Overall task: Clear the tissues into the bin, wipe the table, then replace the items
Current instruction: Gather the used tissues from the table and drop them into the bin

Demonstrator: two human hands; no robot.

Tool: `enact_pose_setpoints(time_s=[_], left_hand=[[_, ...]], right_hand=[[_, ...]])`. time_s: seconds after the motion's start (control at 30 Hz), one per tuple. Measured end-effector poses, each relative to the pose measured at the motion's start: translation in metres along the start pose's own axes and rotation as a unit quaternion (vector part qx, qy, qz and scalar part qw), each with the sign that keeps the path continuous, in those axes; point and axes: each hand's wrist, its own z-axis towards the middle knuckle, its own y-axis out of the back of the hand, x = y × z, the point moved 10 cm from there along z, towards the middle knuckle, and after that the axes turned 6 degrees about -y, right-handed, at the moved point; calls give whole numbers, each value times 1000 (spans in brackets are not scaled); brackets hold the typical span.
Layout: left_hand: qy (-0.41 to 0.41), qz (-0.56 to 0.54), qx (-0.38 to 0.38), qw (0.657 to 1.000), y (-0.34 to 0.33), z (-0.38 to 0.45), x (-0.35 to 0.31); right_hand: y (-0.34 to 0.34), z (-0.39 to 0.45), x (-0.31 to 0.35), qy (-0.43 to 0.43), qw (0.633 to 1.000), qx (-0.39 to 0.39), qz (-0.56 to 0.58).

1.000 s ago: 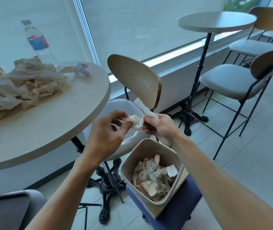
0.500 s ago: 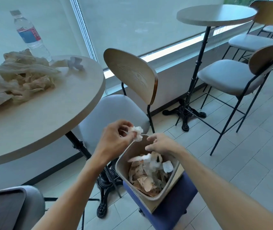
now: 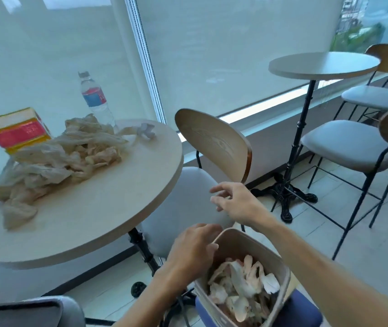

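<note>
Right hand (image 3: 237,204): fingers spread loose and relaxed, holding nothing, lifted off the bin (image 3: 280,263) and reaching left toward the table (image 3: 108,208). A second ago pinching one end of a white tissue over the bin; half a second ago low at the rim with that tissue dropping in. Now empty and risen over the pale chair seat (image 3: 183,201).

Left hand (image 3: 195,249): fingers curled down at the bin's near-left rim, tips hidden behind the knuckles, so cannot tell whether the small white wad held half a second ago is pinched there or let go. Probably dropped or dropping.

Meaning for the task: one more tissue cleared, next fetch likely from the table pile.

Tissues in the bin (image 3: 240,289): crumpled scraps, white and pinkish-tan, loosely heaped about halfway up. Bin sitting on a blue stool (image 3: 306,310), near right.

Tissue pile (image 3: 56,161) on the table, far left: large, creased, beige, sprawling across the left half. One small white wad (image 3: 146,133) apart at the far edge. Water bottle (image 3: 96,100) and red and yellow box (image 3: 19,131) standing behind the pile. Clearing far from done; wiping not begun.
</note>
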Motion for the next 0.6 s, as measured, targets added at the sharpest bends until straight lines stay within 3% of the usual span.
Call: enact_pose_setpoints(time_s=[0.17,0.33,0.6], left_hand=[[-47,67,-141,987,117,-27,-15],[-25,131,-258,957,209,-58,18],[97,137,-312,935,289,-86,118]], right_hand=[[-6,5,104,106,993,-34,33],[-40,15,185,195,979,-47,26],[-129,59,234,217,945,-18,-244]])
